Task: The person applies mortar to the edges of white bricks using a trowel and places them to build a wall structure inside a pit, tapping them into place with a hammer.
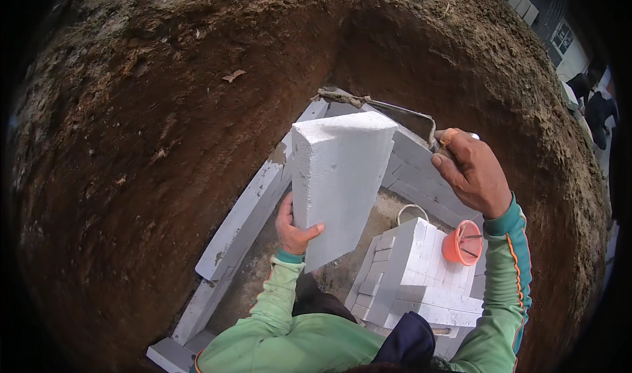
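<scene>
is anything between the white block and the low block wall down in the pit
Nothing visible does. The left hand holds the white block up on end, over the low block wall. The right hand grips a trowel behind it.

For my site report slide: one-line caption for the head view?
Left hand lifts a white block; right hand holds a trowel in an earth pit.

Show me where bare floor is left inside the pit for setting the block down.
Bare floor lies between the left block wall and the stacked blocks, under the held block. It is crowded at right, where the stack and the orange bucket sit.
</scene>
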`<action>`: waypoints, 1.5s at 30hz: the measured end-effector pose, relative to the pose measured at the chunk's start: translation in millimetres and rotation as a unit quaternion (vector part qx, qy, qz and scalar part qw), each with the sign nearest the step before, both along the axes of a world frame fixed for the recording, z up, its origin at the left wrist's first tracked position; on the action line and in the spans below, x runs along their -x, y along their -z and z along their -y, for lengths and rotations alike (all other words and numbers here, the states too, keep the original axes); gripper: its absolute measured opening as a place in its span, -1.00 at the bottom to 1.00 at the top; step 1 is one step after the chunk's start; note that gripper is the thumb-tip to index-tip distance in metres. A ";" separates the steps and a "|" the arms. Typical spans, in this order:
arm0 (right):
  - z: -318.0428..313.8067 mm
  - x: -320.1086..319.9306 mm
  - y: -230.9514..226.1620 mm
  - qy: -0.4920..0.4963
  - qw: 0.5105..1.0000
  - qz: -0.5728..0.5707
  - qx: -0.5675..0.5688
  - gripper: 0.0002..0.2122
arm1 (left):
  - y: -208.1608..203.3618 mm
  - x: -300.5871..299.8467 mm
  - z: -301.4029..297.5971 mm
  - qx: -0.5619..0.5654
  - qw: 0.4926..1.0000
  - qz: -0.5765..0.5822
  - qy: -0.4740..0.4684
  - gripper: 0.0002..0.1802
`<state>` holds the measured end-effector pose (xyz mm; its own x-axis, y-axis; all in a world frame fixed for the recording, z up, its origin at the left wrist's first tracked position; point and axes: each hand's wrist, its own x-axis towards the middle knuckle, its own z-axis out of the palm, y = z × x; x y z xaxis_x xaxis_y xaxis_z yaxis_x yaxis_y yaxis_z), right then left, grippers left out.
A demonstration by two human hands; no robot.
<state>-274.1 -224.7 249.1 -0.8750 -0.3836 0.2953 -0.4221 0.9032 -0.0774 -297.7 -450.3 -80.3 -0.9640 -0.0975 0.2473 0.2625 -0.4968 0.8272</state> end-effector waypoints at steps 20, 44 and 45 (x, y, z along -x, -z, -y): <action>-2.7 -40.3 89.9 0.044 0.998 -0.017 -0.051 -0.64 | 28.6 -14.1 40.7 0.175 0.974 0.015 -0.141 0.00; -82.7 87.6 152.4 0.133 0.973 0.176 0.064 -0.73 | 39.7 7.0 30.8 0.287 0.947 0.083 -0.117 -0.02; -77.1 96.3 161.3 0.129 0.973 0.178 0.073 -0.73 | 44.3 11.2 26.1 0.295 0.945 0.087 -0.108 -0.02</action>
